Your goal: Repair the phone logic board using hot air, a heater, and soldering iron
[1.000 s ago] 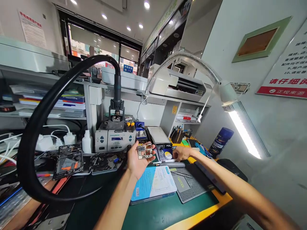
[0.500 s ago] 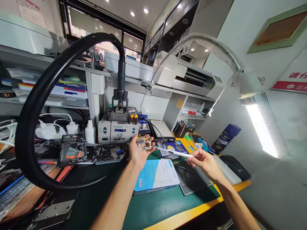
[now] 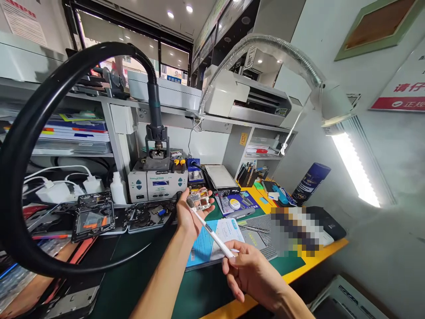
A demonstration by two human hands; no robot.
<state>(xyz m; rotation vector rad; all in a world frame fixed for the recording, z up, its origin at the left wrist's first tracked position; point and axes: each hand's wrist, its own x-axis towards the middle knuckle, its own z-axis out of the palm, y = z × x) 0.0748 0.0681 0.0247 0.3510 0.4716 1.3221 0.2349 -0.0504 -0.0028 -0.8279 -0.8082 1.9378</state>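
Observation:
My left hand [image 3: 188, 221] is closed around the edges of a small phone circuit board [image 3: 202, 200], its component side facing up. In my right hand [image 3: 254, 270], thumb and fingers pinch the end of a slim white-handled brush [image 3: 215, 239]. The brush's dark head lies over the board's left edge, by my left thumb; whether it touches the board, I cannot tell. Below the board, a blue and white box [image 3: 219, 241] rests on the green mat [image 3: 202, 292].
A hot air station [image 3: 156, 188] stands behind my left hand, its black hose [image 3: 13, 177] looping across the left side. Opened phone parts [image 3: 94, 212] lie at left. A lamp [image 3: 355, 168] shines at right, near a spray can [image 3: 312, 181]. A perforated mat [image 3: 252, 237] lies beside the box.
My right hand has come left and nearer to me, with the brush now slanting up to the board. The brush head has shifted from the board's right side to its left edge.

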